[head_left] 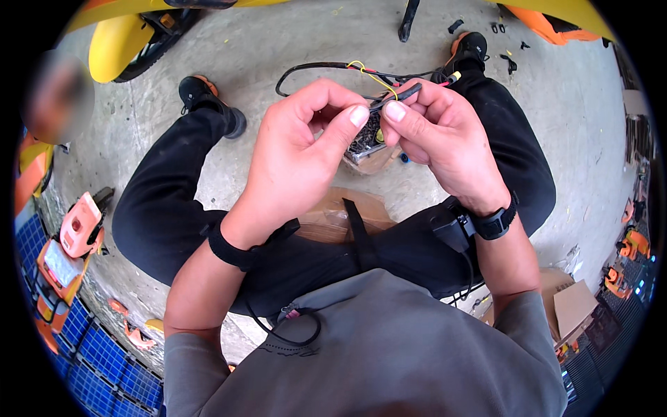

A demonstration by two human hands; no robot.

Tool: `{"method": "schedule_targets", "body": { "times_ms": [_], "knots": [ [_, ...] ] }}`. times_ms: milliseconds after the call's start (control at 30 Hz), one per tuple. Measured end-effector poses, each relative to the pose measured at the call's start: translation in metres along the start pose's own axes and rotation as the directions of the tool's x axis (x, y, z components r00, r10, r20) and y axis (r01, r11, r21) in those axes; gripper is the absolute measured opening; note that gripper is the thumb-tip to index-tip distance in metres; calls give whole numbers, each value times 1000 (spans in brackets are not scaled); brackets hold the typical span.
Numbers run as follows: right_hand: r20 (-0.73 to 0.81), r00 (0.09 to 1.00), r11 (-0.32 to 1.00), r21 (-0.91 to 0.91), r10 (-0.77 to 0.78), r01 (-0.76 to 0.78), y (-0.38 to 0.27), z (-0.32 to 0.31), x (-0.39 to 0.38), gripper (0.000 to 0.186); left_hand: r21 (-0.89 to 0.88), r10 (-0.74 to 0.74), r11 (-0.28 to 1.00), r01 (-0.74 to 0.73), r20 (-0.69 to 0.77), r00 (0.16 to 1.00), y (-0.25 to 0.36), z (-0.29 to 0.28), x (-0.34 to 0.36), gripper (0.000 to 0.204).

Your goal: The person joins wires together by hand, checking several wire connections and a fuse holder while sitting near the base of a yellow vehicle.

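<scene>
A black cable (306,67) with a thin yellow wire (379,79) loops out beyond my hands. My left hand (299,139) is closed, thumb and forefinger pinching the cable. Close beside it, my right hand (445,135) also pinches the cable, and a dark stub of it (411,91) sticks out above the thumb. Past the right fingers lies a red and yellow connector end (451,78). Below and between the hands, partly hidden by them, is an open box of small dark parts (365,139), too small to name.
A cardboard piece (333,214) lies between my legs. Small black parts (512,64) are scattered on the concrete floor (257,42). Yellow machine parts (118,45) stand at far left, orange ones (80,226) by blue crates (97,347). A cardboard box (573,309) sits at right.
</scene>
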State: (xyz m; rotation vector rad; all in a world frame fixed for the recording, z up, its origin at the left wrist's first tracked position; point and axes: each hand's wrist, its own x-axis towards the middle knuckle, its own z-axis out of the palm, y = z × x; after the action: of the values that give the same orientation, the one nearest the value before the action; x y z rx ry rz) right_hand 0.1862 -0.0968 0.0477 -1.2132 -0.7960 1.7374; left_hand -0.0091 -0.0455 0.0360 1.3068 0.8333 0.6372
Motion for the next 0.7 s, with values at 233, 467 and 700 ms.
{"method": "schedule_targets", "body": {
  "times_ms": [233, 467, 700],
  "knots": [
    [-85, 990, 992, -52, -116, 112, 6, 12, 1, 11, 143, 29, 989, -20, -57, 998, 3, 4, 3, 12],
    [-72, 970, 959, -183, -232, 216, 9, 17, -1, 15, -403, -217, 876, 265, 161, 963, 1, -5, 4, 17],
    [-36, 986, 987, -4, -161, 161, 8, 11, 3, 14, -234, -152, 958, 168, 84, 985, 8, -2, 2, 14]
  ]
}}
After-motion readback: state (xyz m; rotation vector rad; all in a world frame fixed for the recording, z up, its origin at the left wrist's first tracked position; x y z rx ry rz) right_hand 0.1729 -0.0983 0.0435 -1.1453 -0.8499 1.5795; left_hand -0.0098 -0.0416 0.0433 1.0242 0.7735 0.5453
